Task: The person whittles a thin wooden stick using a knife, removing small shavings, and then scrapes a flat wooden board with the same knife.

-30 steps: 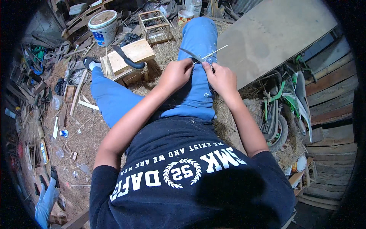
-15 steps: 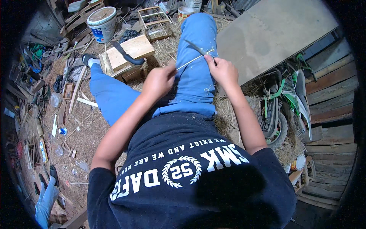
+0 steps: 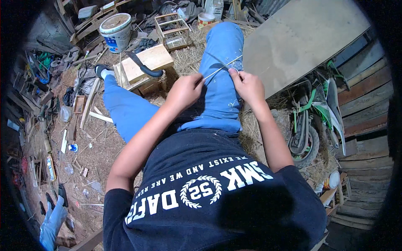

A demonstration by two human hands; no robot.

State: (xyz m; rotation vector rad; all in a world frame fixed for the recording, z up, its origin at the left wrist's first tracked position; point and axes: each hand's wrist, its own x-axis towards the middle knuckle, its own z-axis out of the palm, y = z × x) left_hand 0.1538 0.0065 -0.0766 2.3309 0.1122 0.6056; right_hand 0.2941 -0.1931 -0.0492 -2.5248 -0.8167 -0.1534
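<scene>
My left hand (image 3: 185, 91) grips a pale thin stick (image 3: 215, 71) that slants up to the right across my raised blue-trousered right leg (image 3: 217, 102). My right hand (image 3: 248, 87) is closed on a knife, its grey blade (image 3: 219, 60) pointing up-left and crossing the stick, with the thumb near the crossing. Pale curly shavings cling to the trouser leg. Left of my hands, a dark curved tool (image 3: 146, 69) lies on a pale wooden block (image 3: 157, 56).
A large board (image 3: 301, 37) lies right of my leg, above a green-and-white motorbike (image 3: 312, 108). Behind are a white bucket (image 3: 116, 35), wooden cage (image 3: 171, 31) and can (image 3: 206, 19). Wood scraps and straw litter the floor; light-blue trousered legs (image 3: 52, 217) show lower left.
My left hand has moved down-left, away from my right hand, and the stick has shifted down-left with it. My right hand stays on the knife over my leg.
</scene>
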